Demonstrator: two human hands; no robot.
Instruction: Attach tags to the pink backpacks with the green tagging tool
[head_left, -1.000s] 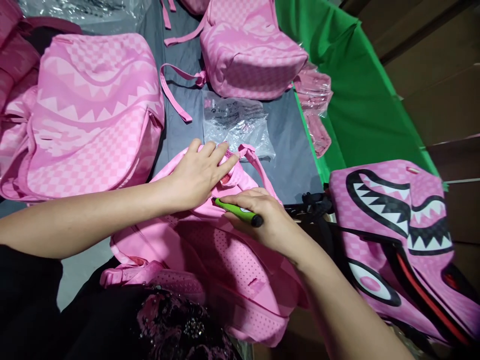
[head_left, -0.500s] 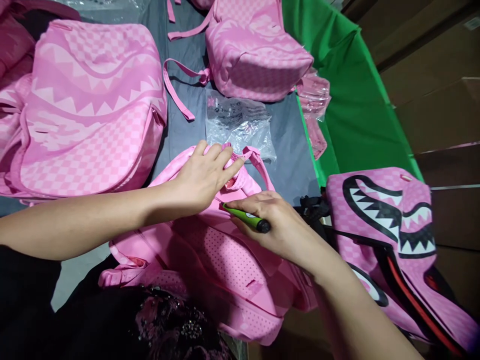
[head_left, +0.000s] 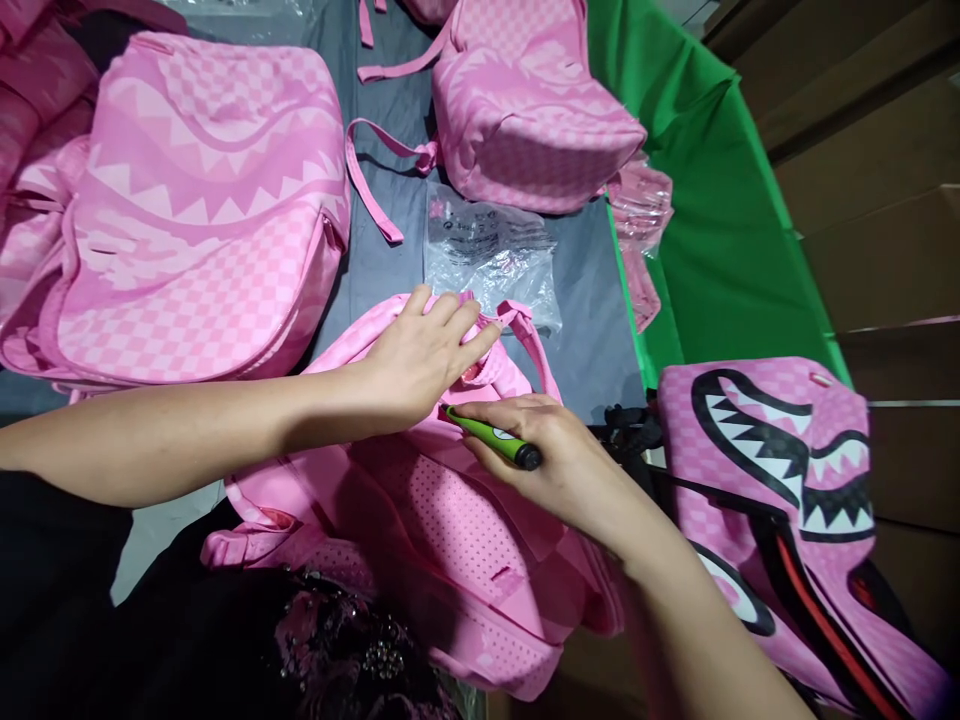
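A pink backpack point(head_left: 450, 515) lies before me with its padded, dotted back panel facing up. My left hand point(head_left: 420, 360) rests flat on its upper part near the top handle, fingers stretched out and pressing the fabric. In my right hand point(head_left: 559, 440) is a green pen-shaped tool point(head_left: 491, 437) with a black end. Its tip points left at the fabric just below my left hand. Whether the tip touches the cloth I cannot tell.
On the grey table point(head_left: 390, 270) lie a checkered pink backpack point(head_left: 217, 210) at left, another pink backpack point(head_left: 532, 120) at the back and a clear plastic bag point(head_left: 491, 255). A green fabric bin point(head_left: 727, 220) and a shark-mouth backpack point(head_left: 780, 450) stand right, with cardboard boxes point(head_left: 885, 250) behind.
The view has shifted slightly, so the surroundings sit a little further right. Both hands and the green tool keep nearly the same place on the backpack.
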